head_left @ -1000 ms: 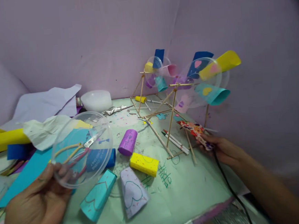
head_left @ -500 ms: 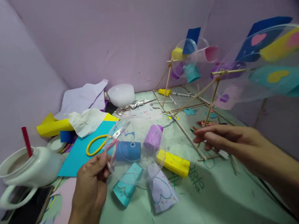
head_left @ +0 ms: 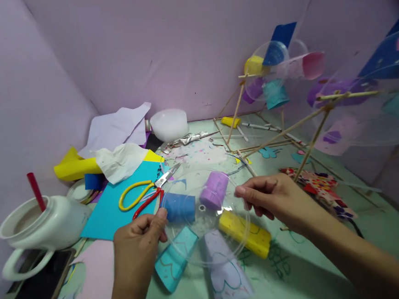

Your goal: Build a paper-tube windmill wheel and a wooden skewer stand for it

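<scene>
Step in hand: holding the disc just above the rolls on the table. Left hand pinches its left rim. Right hand pinches its right rim. Any next move probably calls for a light, even grip, since the disc looks thin.

Single head-worn view; faces forward and down onto table; close above left hand, right hand; walls behind.

Both hands pinch a clear plastic disc above 5 paper rolls: left hand at its left rim, right hand at its right. Scissors lie just left of the disc.
</scene>
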`<state>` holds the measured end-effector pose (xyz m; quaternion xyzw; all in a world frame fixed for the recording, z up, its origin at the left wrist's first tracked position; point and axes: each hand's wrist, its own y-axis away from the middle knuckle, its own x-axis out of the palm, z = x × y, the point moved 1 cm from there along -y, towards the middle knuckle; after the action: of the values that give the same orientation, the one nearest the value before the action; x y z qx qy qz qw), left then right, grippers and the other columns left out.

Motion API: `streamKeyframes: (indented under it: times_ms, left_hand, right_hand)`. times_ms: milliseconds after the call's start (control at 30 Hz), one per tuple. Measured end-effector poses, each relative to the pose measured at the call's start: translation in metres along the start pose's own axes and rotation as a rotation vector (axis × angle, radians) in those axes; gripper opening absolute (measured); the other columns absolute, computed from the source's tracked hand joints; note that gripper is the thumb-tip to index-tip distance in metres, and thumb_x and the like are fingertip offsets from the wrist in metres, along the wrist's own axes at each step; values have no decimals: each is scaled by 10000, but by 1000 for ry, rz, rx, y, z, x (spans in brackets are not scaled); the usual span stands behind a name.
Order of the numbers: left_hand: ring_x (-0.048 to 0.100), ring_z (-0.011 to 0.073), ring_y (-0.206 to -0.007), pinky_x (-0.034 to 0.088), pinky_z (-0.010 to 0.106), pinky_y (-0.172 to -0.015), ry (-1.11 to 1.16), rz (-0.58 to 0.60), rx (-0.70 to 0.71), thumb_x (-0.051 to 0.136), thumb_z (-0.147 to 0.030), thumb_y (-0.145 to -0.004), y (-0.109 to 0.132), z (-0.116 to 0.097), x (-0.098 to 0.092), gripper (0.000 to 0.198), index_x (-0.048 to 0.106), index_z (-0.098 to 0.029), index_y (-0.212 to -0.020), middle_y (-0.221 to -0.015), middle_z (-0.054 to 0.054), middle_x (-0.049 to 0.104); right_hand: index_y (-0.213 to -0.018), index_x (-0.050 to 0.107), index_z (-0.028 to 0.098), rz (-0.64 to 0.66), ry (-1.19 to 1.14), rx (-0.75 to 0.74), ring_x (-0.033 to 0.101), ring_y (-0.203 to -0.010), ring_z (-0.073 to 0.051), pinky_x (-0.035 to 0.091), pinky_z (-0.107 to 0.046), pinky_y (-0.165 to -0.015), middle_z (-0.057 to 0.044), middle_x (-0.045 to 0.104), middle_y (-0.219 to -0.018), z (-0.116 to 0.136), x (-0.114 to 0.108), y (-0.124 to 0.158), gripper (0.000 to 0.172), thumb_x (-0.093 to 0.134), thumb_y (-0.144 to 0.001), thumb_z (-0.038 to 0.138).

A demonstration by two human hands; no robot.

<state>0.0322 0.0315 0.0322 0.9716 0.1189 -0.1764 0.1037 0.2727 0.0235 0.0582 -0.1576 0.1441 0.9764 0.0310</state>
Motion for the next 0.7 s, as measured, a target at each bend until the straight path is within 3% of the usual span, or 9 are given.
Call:
streamKeyframes:
  times_ms: [100, 300, 500, 700]
  left_hand:
    - [307, 83, -412, 230, 229, -418, -138, -42, 104, 607, -454, -673, 3, -2, 2, 441, 432, -173, -382, -381, -32, 357]
    - [246, 82, -423, 187, 239, -403, -199, -16, 186, 590, -470, -665, -4, 7, 4, 427, 411, -184, -402, -410, -41, 284]
    - [277, 92, -485, 236, 236, -450, -253, -46, 197, 561, -454, -687, -8, 5, 1, 398, 424, -177, -437, -462, -35, 283]
    - [273, 95, -485, 229, 235, -449, -238, -62, 188, 575, -441, -677, -5, 2, 0, 376, 437, -180, -444, -463, -37, 284]
  right_hand:
    - [-492, 589, 168, -5, 69, -6, 441, -413, -85, 299, -211, -394, -12, 544, -455, -7, -3, -4, 345, 630, -649, 472]
    - [-478, 596, 168, 1, 259, -36, 368, -410, -74, 247, -229, -418, -3, 523, -446, -14, -7, -7, 382, 597, -691, 485]
    - [-453, 577, 170, -51, 275, -111, 347, -394, -70, 242, -229, -414, 7, 497, -415, -10, 0, -8, 405, 579, -704, 488]
    - [-473, 566, 164, 6, 283, -93, 319, -386, -66, 227, -224, -396, 15, 476, -412, -15, 2, -8, 408, 568, -718, 490]
